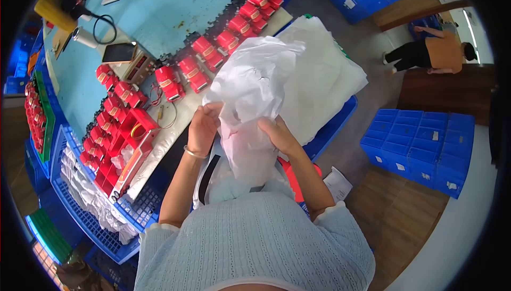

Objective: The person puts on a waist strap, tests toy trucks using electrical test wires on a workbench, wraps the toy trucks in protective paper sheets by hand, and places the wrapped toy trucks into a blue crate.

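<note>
A crumpled sheet of thin white wrapping paper (254, 86) is spread between my hands in front of my chest. My left hand (205, 129) is closed on its left edge. On the right side my right hand (277, 135) grips the same paper, with the thumb on top and the other fingers hidden beneath. A faint reddish tint shows through the lower part; what causes it I cannot make out. Just beyond the paper, a row of red toy cars (194, 73) stands along the table edge.
A stack of white paper sheets (319, 73) lies over a blue crate (332, 129) at right. More toy cars (128, 94), a red compartment tray (130, 136) and a small boxed device (128, 59) are at left. Blue bins (418, 147) and another person (434, 51) are farther right.
</note>
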Demonstrator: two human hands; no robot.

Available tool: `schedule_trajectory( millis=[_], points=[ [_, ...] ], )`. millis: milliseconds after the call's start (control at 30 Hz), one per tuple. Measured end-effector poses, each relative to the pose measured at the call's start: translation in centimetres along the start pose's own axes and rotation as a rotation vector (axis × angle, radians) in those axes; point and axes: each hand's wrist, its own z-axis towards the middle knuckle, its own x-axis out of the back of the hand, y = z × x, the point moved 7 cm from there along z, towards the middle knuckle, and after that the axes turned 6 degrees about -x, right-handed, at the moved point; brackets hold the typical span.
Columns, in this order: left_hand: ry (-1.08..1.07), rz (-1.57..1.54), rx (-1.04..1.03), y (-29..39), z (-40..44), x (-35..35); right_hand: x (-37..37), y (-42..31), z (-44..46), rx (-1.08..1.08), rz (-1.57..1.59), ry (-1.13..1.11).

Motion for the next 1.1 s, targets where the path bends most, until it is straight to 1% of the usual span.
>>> schedule_trajectory(
  millis=[33, 100, 133, 200, 233, 267, 300, 333, 367, 400, 433, 467, 500, 533, 567, 600, 633, 667, 733, 767, 800, 833, 867, 900, 933, 967, 1000, 1100],
  points=[
    [0.072, -0.034, -0.040, 0.3, -0.1, -0.2, -1.2, 0.2, -0.3, -0.101, 0.095, -0.076],
    [0.218, -0.107, -0.141, 0.8, -0.5, -0.2, -3.1, -0.9, -0.7, -0.098, 0.078, -0.152],
    [0.237, -0.106, -0.169, 0.7, -1.0, -0.1, -4.2, -1.4, -0.8, -0.095, 0.066, -0.203],
    [0.201, 0.176, -0.263, 0.4, -2.1, 0.1, -6.2, -2.0, -0.6, -0.095, 0.040, -0.285],
    [0.189, 0.317, -0.304, 0.6, -2.8, 0.3, -7.0, -2.5, -0.4, -0.044, -0.044, -0.292],
    [0.217, 0.314, -0.330, 1.3, -3.6, 0.8, -8.0, -3.0, -0.2, 0.009, -0.128, -0.302],
    [0.219, 0.366, -0.314, 1.9, -4.2, 1.0, -9.0, -3.4, 0.0, 0.069, -0.212, -0.315],
    [0.224, 0.417, -0.296, 2.6, -4.9, 1.2, -10.1, -3.2, 0.2, 0.071, -0.225, -0.355],
    [0.232, 0.466, -0.275, 3.3, -5.7, 1.4, -10.2, -3.7, 0.6, 0.225, -0.329, -0.235],
    [0.271, 0.460, -0.305, 4.1, -6.6, 1.5, -10.5, -4.3, 0.6, 0.384, -0.427, -0.119],
    [0.158, 0.145, -0.385, 5.0, -7.0, 0.4, -10.9, -5.3, 0.4, 0.549, -0.516, -0.005],
    [0.030, -0.164, -0.474, 6.0, -7.5, -0.7, -12.3, -5.6, 0.5, 0.564, -0.526, -0.063],
    [-0.116, -0.461, -0.568, 7.2, -8.4, -1.4, -13.8, -5.5, 1.0, 0.477, -0.404, -0.182],
    [-0.097, -0.451, -0.634, 8.1, -9.4, -0.8, -15.7, -5.6, 1.5, 0.385, -0.288, -0.305],
    [0.029, -0.358, -0.652, 8.6, -10.4, 0.5, -17.8, -5.5, 2.1, 0.285, -0.183, -0.436],
    [0.169, -0.277, -0.681, 9.0, -11.6, 2.1, -19.5, -4.9, 2.7, 0.296, -0.211, -0.529],
    [0.321, -0.208, -0.717, 9.6, -13.2, 4.1, -21.3, -2.6, 3.1, 0.244, -0.344, -0.718],
    [0.372, -0.213, -0.824, 10.3, -15.0, 6.2, -24.1, -1.3, 2.6, 0.194, -0.487, -0.909],
    [0.323, -0.349, -0.885, 10.1, -18.5, 10.6, -27.7, 1.0, 0.5, -0.211, -0.581, -1.044],
    [0.286, -0.416, -0.908, 10.0, -20.6, 11.8, -29.7, 1.1, -0.9, -0.216, -0.635, -1.133],
    [0.321, -0.418, -0.996, 10.8, -23.6, 12.4, -31.5, 1.4, -2.0, -0.349, -0.626, -1.217],
    [0.474, -0.284, -0.957, 11.3, -26.3, 12.7, -33.3, 1.9, -2.8, -0.483, -0.617, -1.278],
    [0.622, -0.159, -0.895, 11.7, -28.9, 13.1, -35.2, 2.1, -3.2, -0.478, -0.662, -1.326],
    [0.764, -0.039, -0.815, 11.9, -31.5, 14.2, -36.8, 2.9, -3.4, -0.488, -0.779, -1.328],
    [0.779, -0.050, -0.855, 12.2, -34.0, 15.6, -38.5, 3.6, -3.5, -0.495, -0.892, -1.318],
    [0.816, 0.006, -0.851, 12.1, -36.4, 17.3, -40.1, 4.2, -3.5, -0.499, -1.005, -1.297],
    [0.852, 0.058, -0.842, 12.1, -38.6, 19.1, -42.3, 4.9, -3.4, -0.489, -1.039, -1.311],
    [0.838, -0.059, -0.890, 13.6, -45.0, 25.0, -51.5, 7.1, -2.5, -0.266, -1.140, -1.381]
  ],
)
